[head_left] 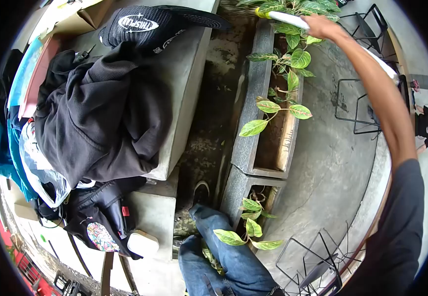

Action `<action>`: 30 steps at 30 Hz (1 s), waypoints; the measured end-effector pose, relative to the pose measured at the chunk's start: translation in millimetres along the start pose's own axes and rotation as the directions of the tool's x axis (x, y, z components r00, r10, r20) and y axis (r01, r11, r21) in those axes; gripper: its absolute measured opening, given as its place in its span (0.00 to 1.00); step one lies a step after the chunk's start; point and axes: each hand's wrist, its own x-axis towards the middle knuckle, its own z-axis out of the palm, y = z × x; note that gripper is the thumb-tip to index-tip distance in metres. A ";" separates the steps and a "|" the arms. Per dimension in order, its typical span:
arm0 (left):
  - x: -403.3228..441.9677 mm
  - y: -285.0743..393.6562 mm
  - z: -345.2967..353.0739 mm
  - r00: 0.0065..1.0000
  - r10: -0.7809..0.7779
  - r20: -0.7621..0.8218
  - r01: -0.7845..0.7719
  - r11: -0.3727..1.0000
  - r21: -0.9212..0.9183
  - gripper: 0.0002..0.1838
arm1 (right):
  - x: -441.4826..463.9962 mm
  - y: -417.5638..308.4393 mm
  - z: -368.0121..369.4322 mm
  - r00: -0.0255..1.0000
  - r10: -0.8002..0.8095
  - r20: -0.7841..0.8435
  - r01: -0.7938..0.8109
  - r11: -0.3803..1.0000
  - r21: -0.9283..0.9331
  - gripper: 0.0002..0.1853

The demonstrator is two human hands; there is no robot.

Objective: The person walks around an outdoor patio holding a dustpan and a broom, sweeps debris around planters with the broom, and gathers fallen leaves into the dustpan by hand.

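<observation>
My right arm stretches up along the right side, and my right hand [321,26] is closed around a white, stick-like tool with a yellow end [289,19]. Its kind I cannot make out. The yellow end points left, close to the leaves of a dense variegated plant [317,7] at the top. Below the hand runs a long grey planter [246,116] with pink-and-green leafy plants [300,59] growing in it. A second grey planter [233,192] adjoins its near end, holding a few more leaves [253,228]. My left hand is out of sight.
A concrete ledge [187,89] at left carries a black cap [159,24], a dark hoodie [100,118] and bags [95,222]. Between ledge and planters lies a narrow, stained floor strip [206,143]. Black metal chairs [359,106] and another person [426,128] are at right.
</observation>
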 end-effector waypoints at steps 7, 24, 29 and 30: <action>-11.9 -9.1 23.0 0.998 -0.029 -0.055 0.035 0.993 0.109 0.60 | 92.8 -125.5 66.1 0.990 0.144 -0.014 -0.143 0.962 -0.231 0.18; 22.7 -77.5 27.6 0.991 -0.009 -0.131 0.056 0.931 0.360 0.62 | 21.8 19.9 -11.2 0.984 -0.129 -0.120 0.104 0.975 -0.195 0.31; 24.2 -62.7 53.8 0.993 0.032 -0.115 0.000 0.963 0.268 0.62 | 77.5 -97.4 49.2 0.982 -0.162 -0.094 0.117 0.923 -0.367 0.18; 26.1 -61.1 52.6 0.993 0.042 -0.112 -0.012 0.967 0.255 0.61 | 65.8 -96.8 41.1 0.960 -0.270 -0.069 0.226 0.900 -0.374 0.21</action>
